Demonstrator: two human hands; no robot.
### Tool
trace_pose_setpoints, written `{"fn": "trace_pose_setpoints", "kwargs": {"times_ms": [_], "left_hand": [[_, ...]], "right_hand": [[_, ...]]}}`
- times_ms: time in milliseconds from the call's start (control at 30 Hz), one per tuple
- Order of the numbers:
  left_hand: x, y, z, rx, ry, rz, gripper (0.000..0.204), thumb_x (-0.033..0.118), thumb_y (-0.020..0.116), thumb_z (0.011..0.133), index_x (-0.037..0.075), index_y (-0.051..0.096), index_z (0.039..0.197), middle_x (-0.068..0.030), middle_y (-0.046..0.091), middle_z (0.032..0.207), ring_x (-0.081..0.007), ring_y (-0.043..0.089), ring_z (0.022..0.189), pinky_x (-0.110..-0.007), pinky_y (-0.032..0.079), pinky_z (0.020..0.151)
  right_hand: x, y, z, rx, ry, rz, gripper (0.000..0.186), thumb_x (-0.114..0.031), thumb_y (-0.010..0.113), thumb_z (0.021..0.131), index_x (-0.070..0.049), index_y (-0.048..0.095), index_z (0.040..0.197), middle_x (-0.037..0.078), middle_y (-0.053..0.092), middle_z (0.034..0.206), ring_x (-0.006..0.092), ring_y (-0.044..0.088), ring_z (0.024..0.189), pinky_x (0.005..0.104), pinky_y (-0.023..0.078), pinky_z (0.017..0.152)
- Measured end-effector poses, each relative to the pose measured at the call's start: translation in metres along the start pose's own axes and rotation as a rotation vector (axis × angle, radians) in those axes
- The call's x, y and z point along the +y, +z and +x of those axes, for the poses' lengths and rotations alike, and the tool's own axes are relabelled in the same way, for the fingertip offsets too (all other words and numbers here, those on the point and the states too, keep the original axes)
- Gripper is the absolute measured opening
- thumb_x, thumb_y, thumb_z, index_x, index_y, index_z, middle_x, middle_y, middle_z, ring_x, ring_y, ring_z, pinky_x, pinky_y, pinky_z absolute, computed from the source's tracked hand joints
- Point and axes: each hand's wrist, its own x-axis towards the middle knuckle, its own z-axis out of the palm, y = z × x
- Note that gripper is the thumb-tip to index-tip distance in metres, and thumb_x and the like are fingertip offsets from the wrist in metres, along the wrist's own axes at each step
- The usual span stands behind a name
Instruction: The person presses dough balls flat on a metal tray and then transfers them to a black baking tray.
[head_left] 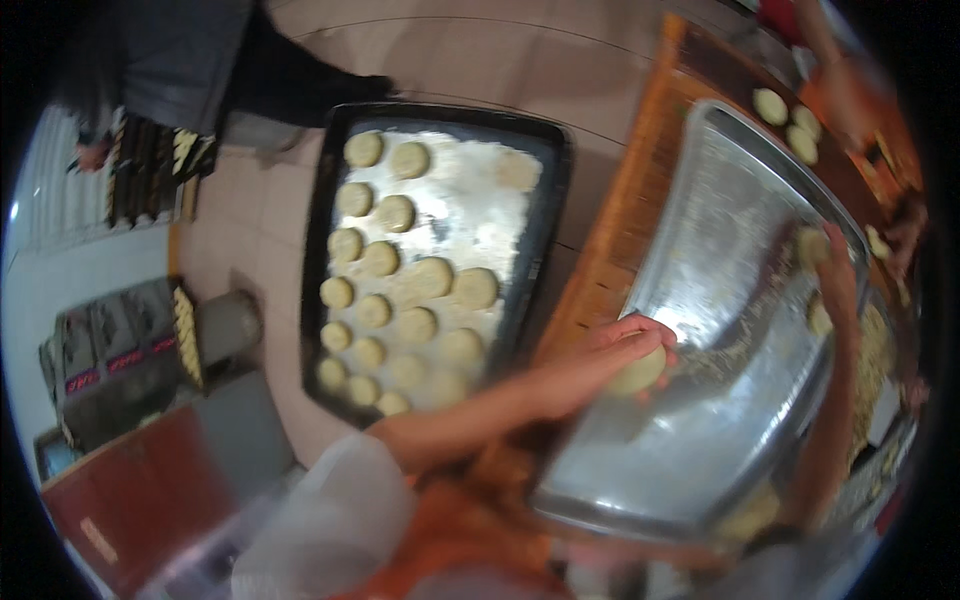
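In my left hand [628, 338], closed over the near side of a shiny metal tray [610, 470], is a pale round dough piece [640, 373]. My right hand [838, 262] reaches to the tray's far right part, its fingers closed on another dough round [812, 248], somewhat blurred. Just below that hand, a further dough piece [820, 318] lies against the tray's edge. Fine crumbs or seeds [745, 335] are scattered across the metal. To the left, a black-rimmed baking tray [313, 250] carries several flat dough rounds [397, 213], grouped mostly on its left and near parts.
The metal tray rests on a wooden table [625, 190]. Across it, another person's hand [908, 232] is near more dough rounds [770, 106]. At upper left stands a person in dark clothes [185, 50]. Dark stacked boxes [115, 345] and a reddish-brown panel [140, 480] are at left.
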Motion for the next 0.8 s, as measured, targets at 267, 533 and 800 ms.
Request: {"fn": "trace_pose_setpoints", "kwargs": {"times_ms": [267, 533, 800], "left_hand": [[0.036, -0.162, -0.071, 0.966, 0.614, 1.571, 0.055, 0.013, 0.068, 0.076, 0.005, 0.045, 0.125, -0.0195, 0.048, 0.121, -0.0364, 0.045, 0.113, -0.041, 0.038, 0.097], [0.039, -0.225, -0.079, 0.979, 0.617, 1.640, 0.067, 0.009, 0.073, 0.067, 0.000, 0.043, 0.126, -0.0208, 0.047, 0.121, -0.0384, 0.046, 0.110, -0.043, 0.038, 0.096], [0.029, -0.228, -0.111, 1.072, 0.629, 1.491, 0.065, 0.016, 0.070, 0.075, 0.000, 0.040, 0.130, -0.0231, 0.043, 0.130, -0.0390, 0.041, 0.120, -0.043, 0.035, 0.101]], "right_hand": [[0.025, 0.013, 0.038, -0.152, -0.009, -0.011, 0.056, 0.004, 0.053, 0.068, -0.002, 0.049, 0.123, 0.017, 0.054, 0.115, 0.0286, 0.055, 0.105, 0.0327, 0.039, 0.096], [-0.009, -0.010, -0.002, -0.275, -0.013, 0.203, 0.035, 0.000, 0.057, 0.078, -0.005, 0.048, 0.112, 0.004, 0.053, 0.106, 0.0133, 0.052, 0.097, 0.0255, 0.041, 0.084], [-0.362, -0.002, 0.002, -0.547, -0.092, 0.863, 0.048, 0.005, 0.057, 0.081, -0.005, 0.044, 0.126, 0.007, 0.052, 0.117, 0.0164, 0.053, 0.106, 0.0301, 0.044, 0.092]]}}
